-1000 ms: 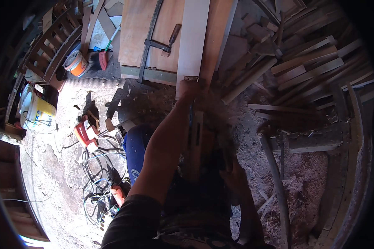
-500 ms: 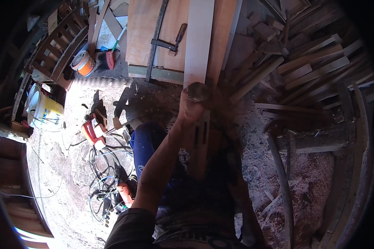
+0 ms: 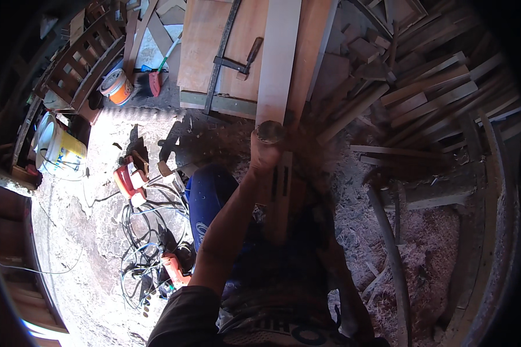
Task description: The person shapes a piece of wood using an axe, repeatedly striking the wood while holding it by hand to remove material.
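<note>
Near the middle, my left hand (image 3: 264, 157) is closed around a thing with a round, greyish-brown top (image 3: 270, 132). The rest of that thing is hidden by the fist. Just below, a narrow wooden piece with dark slots (image 3: 282, 180) runs toward my lap. Beyond the fist, a long pale board (image 3: 279, 58) stretches away from me. My right forearm (image 3: 342, 280) reaches up from the lower right into deep shade, where the hand and its fingers are lost.
A bar clamp (image 3: 231, 62) lies over a wide wooden panel (image 3: 194, 58). Cables and an orange power tool (image 3: 173, 269) are on the floor to the left, near a red tool (image 3: 128, 180). Buckets (image 3: 117, 88) stand farther left. Stacked offcuts (image 3: 431, 98) fill the right, above wood shavings (image 3: 428, 248).
My left hand and the round-topped thing have shifted slightly toward me. The whole view has moved a little, and my right arm stays in the shade.
</note>
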The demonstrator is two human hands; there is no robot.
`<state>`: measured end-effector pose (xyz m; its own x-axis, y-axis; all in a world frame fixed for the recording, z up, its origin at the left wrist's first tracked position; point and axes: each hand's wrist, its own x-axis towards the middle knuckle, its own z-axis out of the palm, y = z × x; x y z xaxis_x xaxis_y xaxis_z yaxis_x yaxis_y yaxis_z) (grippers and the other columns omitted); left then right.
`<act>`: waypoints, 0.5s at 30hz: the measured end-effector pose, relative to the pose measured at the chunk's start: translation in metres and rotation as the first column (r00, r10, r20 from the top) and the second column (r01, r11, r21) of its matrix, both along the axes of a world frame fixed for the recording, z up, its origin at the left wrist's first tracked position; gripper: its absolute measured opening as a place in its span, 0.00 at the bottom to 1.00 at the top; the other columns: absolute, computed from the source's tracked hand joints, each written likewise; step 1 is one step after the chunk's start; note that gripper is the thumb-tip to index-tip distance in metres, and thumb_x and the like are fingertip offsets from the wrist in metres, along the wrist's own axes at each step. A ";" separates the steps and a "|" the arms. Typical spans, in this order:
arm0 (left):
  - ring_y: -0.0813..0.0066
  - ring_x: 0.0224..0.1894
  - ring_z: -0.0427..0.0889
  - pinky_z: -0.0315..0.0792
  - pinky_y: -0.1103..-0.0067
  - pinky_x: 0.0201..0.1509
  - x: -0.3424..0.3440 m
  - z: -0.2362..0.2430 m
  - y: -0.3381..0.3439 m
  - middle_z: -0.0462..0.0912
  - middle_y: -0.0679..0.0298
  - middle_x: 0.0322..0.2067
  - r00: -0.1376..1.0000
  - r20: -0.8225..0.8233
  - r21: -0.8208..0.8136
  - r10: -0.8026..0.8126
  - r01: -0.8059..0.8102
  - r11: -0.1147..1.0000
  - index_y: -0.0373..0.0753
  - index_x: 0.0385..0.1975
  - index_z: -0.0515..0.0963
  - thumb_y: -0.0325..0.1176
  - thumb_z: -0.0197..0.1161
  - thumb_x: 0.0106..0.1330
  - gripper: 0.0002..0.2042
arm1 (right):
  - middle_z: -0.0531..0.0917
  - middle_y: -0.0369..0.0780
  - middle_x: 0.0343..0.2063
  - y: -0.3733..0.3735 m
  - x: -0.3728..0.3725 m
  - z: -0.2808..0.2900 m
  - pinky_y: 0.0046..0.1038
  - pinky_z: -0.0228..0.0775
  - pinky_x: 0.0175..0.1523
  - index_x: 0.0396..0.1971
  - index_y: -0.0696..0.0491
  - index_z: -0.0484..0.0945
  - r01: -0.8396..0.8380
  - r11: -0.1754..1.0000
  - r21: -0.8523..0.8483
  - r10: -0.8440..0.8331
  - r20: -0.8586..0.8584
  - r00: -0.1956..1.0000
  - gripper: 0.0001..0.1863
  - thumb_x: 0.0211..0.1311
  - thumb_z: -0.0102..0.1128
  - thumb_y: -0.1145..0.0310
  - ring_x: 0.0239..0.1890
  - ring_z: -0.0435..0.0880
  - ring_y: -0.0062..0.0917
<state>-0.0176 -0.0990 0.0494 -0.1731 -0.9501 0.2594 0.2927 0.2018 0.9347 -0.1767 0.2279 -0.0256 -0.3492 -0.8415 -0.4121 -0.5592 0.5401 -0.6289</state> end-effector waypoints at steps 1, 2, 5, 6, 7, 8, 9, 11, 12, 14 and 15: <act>0.87 0.23 0.74 0.68 0.81 0.24 0.000 0.000 0.000 0.77 0.73 0.21 1.000 0.012 -0.011 0.011 -0.011 1.000 0.38 0.22 0.76 0.28 0.71 0.60 0.09 | 0.80 0.56 0.51 0.000 0.000 0.000 0.49 0.73 0.57 0.69 0.49 0.58 -0.004 1.000 0.002 0.004 -0.007 1.000 0.42 0.52 0.65 0.66 0.55 0.78 0.54; 0.87 0.23 0.73 0.68 0.81 0.23 0.000 0.000 -0.001 0.77 0.73 0.20 0.999 0.022 -0.031 0.045 -0.045 0.999 0.38 0.22 0.76 0.28 0.71 0.60 0.10 | 0.80 0.56 0.51 0.000 0.000 0.000 0.49 0.73 0.57 0.69 0.49 0.58 -0.008 1.000 0.004 0.009 -0.014 1.000 0.42 0.52 0.65 0.65 0.55 0.78 0.54; 0.86 0.21 0.72 0.65 0.79 0.22 0.000 -0.002 -0.003 0.76 0.73 0.19 0.998 0.029 -0.031 0.051 -0.050 0.998 0.39 0.19 0.76 0.29 0.71 0.60 0.11 | 0.81 0.56 0.50 -0.001 0.001 0.000 0.49 0.73 0.56 0.69 0.49 0.58 -0.004 1.000 0.012 0.004 -0.027 1.000 0.43 0.51 0.65 0.64 0.55 0.78 0.54; 0.86 0.21 0.72 0.64 0.79 0.22 0.001 -0.002 -0.004 0.76 0.73 0.18 0.997 0.035 -0.058 0.066 -0.064 0.996 0.39 0.18 0.75 0.28 0.71 0.60 0.12 | 0.80 0.56 0.51 -0.002 0.001 0.001 0.48 0.73 0.57 0.69 0.49 0.59 -0.004 1.000 0.021 0.004 -0.013 1.000 0.42 0.52 0.66 0.63 0.55 0.78 0.54; 0.86 0.20 0.72 0.64 0.79 0.21 0.003 -0.002 -0.005 0.76 0.73 0.18 0.996 0.040 -0.086 0.080 -0.077 0.993 0.39 0.17 0.75 0.28 0.71 0.60 0.12 | 0.80 0.55 0.52 -0.002 0.001 0.001 0.48 0.73 0.58 0.68 0.49 0.59 -0.005 0.999 0.032 0.005 0.000 1.000 0.41 0.53 0.66 0.62 0.55 0.79 0.53; 0.86 0.20 0.71 0.63 0.78 0.21 0.004 -0.002 -0.005 0.76 0.73 0.18 0.994 0.044 -0.114 0.096 -0.090 0.989 0.38 0.16 0.75 0.28 0.70 0.60 0.13 | 0.80 0.54 0.53 -0.002 0.000 0.000 0.47 0.73 0.58 0.68 0.49 0.59 0.000 0.999 0.039 0.000 0.002 1.000 0.41 0.55 0.66 0.61 0.55 0.79 0.52; 0.86 0.20 0.71 0.62 0.78 0.21 0.006 -0.003 -0.005 0.76 0.73 0.18 0.994 0.017 -0.065 0.108 -0.107 0.992 0.38 0.16 0.75 0.27 0.70 0.60 0.13 | 0.80 0.54 0.53 -0.001 0.000 0.000 0.47 0.73 0.58 0.68 0.49 0.59 -0.012 0.999 0.039 0.011 0.007 1.000 0.41 0.55 0.66 0.61 0.55 0.79 0.52; 0.86 0.20 0.71 0.62 0.78 0.21 0.007 -0.003 -0.004 0.76 0.73 0.17 0.984 -0.048 0.011 0.170 -0.169 0.985 0.38 0.15 0.74 0.27 0.70 0.60 0.14 | 0.80 0.54 0.52 0.000 -0.002 -0.002 0.47 0.73 0.58 0.68 0.49 0.59 -0.017 0.999 0.034 0.017 -0.002 1.000 0.40 0.55 0.66 0.61 0.55 0.79 0.52; 0.86 0.21 0.72 0.63 0.78 0.22 0.006 -0.004 -0.003 0.76 0.73 0.18 0.991 -0.034 -0.008 0.127 -0.127 0.992 0.37 0.16 0.75 0.26 0.70 0.60 0.13 | 0.80 0.54 0.53 0.000 -0.003 -0.003 0.47 0.73 0.58 0.68 0.50 0.60 -0.014 0.999 0.042 0.014 -0.001 1.000 0.40 0.55 0.66 0.61 0.55 0.79 0.52; 0.86 0.22 0.73 0.65 0.79 0.24 0.002 -0.006 0.002 0.77 0.72 0.20 0.991 -0.027 -0.090 0.133 -0.135 0.987 0.37 0.18 0.76 0.25 0.69 0.60 0.10 | 0.80 0.54 0.53 -0.001 -0.004 -0.003 0.46 0.74 0.58 0.68 0.50 0.60 -0.017 0.998 0.055 0.017 0.004 1.000 0.40 0.55 0.66 0.61 0.55 0.79 0.51; 0.85 0.23 0.74 0.67 0.79 0.26 -0.001 -0.008 0.005 0.78 0.72 0.21 0.991 0.022 -0.154 0.133 -0.128 0.980 0.37 0.20 0.76 0.25 0.69 0.60 0.09 | 0.80 0.54 0.54 -0.003 -0.003 -0.002 0.46 0.74 0.58 0.68 0.50 0.60 -0.029 0.999 0.033 0.028 0.014 1.000 0.40 0.55 0.66 0.61 0.55 0.79 0.51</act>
<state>-0.0188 -0.0936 0.0418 -0.0612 -0.9152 0.3984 0.2248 0.3762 0.8988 -0.1802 0.2253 -0.0272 -0.3196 -0.8368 -0.4445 -0.5661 0.5448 -0.6186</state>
